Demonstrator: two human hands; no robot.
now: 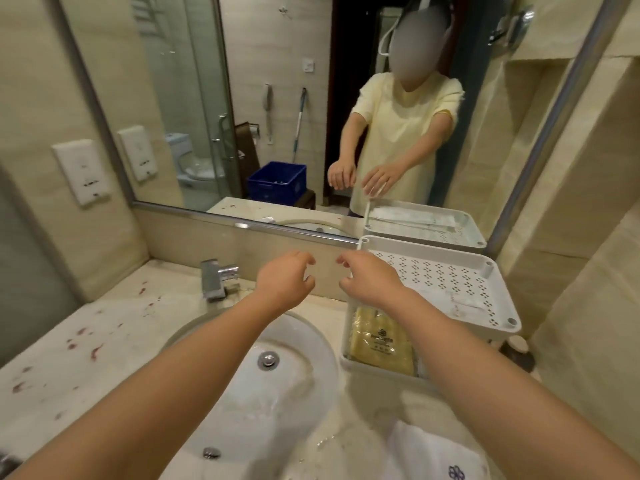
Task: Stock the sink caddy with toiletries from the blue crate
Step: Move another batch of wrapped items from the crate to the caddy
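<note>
My left hand (284, 282) and right hand (370, 280) hover empty, loosely curled, beside the partly stocked two-tier caddy (433, 271); a yellow packet (379, 341) is in, and the blue crate (277, 181) probably holds more.

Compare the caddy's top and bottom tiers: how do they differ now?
The top tier shows mostly bare perforated floor, with pale flat sachets near its front; the bottom tier holds a gold packet with a dark logo. The top tier is nearly all in view; the bottom tier is partly hidden under it and the right forearm. Both are white plastic.
</note>
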